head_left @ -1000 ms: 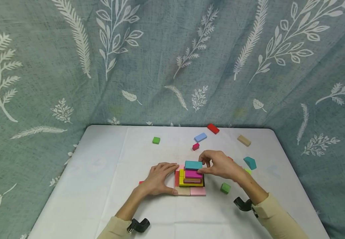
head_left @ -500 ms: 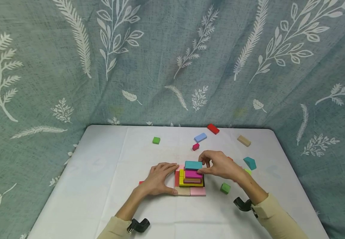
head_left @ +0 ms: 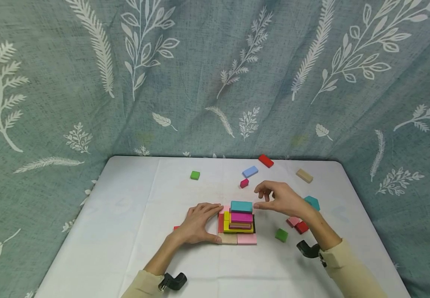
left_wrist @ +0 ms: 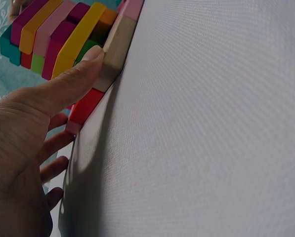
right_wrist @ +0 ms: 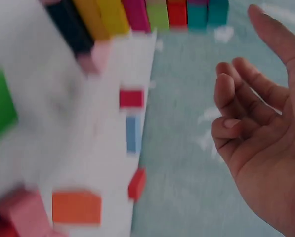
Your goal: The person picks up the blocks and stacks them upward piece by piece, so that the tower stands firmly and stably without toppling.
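A tiered stack of coloured wooden blocks stands on the table, with a teal block [head_left: 241,206] on top and a magenta block [head_left: 241,217] showing lower down. Beside its left side lies my left hand [head_left: 196,225]; the thumb touches the beige block [left_wrist: 113,54] of the bottom layer, and the index finger reaches the pink block at the back corner. My right hand [head_left: 282,199] hovers just right of the stack's top, holding nothing. In the right wrist view its thumb is extended, its fingers loosely bent, and a gap separates it from the teal blocks [right_wrist: 217,12].
Loose blocks lie about: a green one [head_left: 281,235], a red one [head_left: 302,227] and a teal one [head_left: 312,203] at the right. Farther back are a blue block [head_left: 250,171], a crimson one [head_left: 244,183], a tan one [head_left: 304,176] and another green one [head_left: 195,175].
My right hand has let go of the stack's upper part and moved right and slightly up. Pink and red blocks formerly behind it now show. The left hand stays put.
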`<state>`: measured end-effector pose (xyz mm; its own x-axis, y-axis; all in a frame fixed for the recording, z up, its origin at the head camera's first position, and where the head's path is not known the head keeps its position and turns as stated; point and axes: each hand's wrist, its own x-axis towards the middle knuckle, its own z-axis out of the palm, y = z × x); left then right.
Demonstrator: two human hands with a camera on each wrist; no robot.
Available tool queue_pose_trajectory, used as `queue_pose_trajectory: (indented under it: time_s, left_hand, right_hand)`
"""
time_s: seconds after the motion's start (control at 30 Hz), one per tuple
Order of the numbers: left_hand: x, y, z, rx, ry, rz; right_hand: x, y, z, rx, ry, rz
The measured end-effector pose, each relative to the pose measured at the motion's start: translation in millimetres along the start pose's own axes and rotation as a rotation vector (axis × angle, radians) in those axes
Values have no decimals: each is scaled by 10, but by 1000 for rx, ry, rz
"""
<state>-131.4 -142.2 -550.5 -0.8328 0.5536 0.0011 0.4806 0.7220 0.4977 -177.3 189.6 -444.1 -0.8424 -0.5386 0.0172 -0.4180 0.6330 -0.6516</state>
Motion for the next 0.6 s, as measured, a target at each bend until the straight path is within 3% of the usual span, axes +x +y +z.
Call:
queue_pose_trajectory:
  time_s: [0.1, 0.23, 0.43, 0.6]
  left_hand:
    - [0, -1, 2, 5, 4, -1]
    - [3, -2, 14, 3, 8, 0]
    - [-4, -6, 24, 9, 13, 10]
    - [-4, -12, 17, 4, 24, 17]
  right_hand:
    - [29, 265, -171, 20, 69, 73]
    - [31, 781, -385, 5, 153, 210]
    - [-67, 1518, -585, -78, 206, 409]
    - [-123, 1815, -619, -96, 221, 546]
